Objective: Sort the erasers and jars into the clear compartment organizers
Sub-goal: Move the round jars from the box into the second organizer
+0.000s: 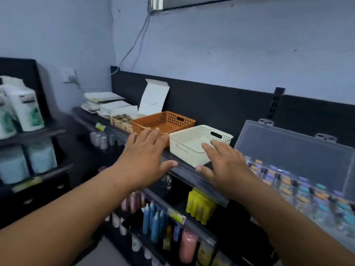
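left hand (146,156) released, before orange basket (148,125) | right hand (224,166) released, over white basket (184,145) front edge

Held both bare arms out ahead, palms down, wrists straight. Had the left hand (146,156) flat, fingers straight and slightly spread, thumb out. Had the right hand (224,166) splayed likewise, gripping nothing.

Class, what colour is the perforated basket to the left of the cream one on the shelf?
Orange, seen in the head view.
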Available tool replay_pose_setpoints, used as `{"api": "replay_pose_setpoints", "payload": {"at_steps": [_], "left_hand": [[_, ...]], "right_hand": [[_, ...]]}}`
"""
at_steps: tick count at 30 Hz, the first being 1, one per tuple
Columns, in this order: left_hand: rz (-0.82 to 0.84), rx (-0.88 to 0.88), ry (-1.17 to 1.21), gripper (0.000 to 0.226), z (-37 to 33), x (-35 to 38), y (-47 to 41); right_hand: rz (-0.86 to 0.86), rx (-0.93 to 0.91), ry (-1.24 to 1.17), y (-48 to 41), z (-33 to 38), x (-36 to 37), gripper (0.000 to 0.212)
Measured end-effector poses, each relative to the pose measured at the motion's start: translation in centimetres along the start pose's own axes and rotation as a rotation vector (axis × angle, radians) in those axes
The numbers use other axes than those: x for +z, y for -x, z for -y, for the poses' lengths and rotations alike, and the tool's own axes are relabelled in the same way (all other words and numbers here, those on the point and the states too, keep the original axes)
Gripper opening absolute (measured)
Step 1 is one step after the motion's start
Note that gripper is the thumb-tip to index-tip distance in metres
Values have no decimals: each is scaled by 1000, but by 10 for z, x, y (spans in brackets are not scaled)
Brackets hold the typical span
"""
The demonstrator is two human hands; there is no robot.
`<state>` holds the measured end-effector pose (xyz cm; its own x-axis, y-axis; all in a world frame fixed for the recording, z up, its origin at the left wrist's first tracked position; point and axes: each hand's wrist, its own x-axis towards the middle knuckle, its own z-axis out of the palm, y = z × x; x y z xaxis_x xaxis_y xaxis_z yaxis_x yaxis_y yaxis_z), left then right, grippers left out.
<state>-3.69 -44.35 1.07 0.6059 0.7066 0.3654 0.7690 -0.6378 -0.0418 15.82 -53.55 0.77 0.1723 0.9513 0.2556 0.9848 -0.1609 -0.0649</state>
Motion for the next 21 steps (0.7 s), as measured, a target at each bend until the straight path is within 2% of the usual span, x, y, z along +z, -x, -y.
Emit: {"api": "replay_pose_setpoints", "payload": {"at_steps": [8, 21], "left_hand": [[2, -144, 0, 86, 111, 8, -10], [26, -303, 67, 80, 233, 51, -124]], "right_hand": [[36, -146, -7, -91, 84, 14, 71], [111, -270, -64, -289, 119, 55, 73]]}}
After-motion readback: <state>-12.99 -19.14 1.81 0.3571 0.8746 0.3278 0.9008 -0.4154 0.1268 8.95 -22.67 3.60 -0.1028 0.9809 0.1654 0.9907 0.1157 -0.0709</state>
